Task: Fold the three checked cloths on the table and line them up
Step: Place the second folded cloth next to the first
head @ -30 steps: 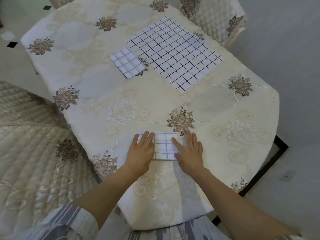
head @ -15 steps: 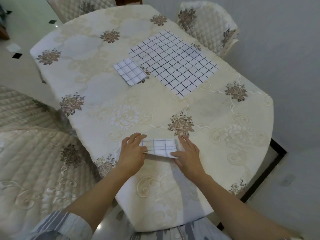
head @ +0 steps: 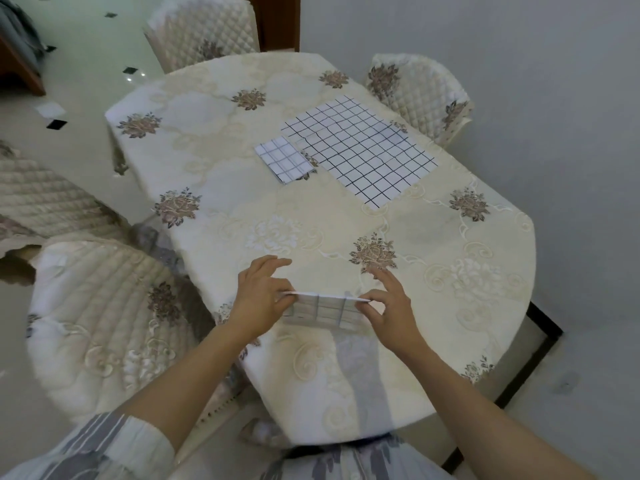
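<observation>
Three white checked cloths are on the table (head: pixel 214 216). The near folded cloth (head: pixel 320 310) is lifted at its far edge off the table near the front. My left hand (head: pixel 261 296) pinches its left end and my right hand (head: pixel 388 303) pinches its right end. A small folded cloth (head: pixel 284 160) lies further back at the middle. Beside it on the right a large unfolded cloth (head: pixel 360 150) lies flat.
The table wears a cream floral cover. Quilted chairs stand at the far side (head: pixel 204 32), the far right (head: pixel 419 95) and the near left (head: pixel 104 306). A white wall runs close along the right.
Both hands went from pressing flat on the near folded cloth to pinching its ends and raising its far edge. The camera view tilted up and back.
</observation>
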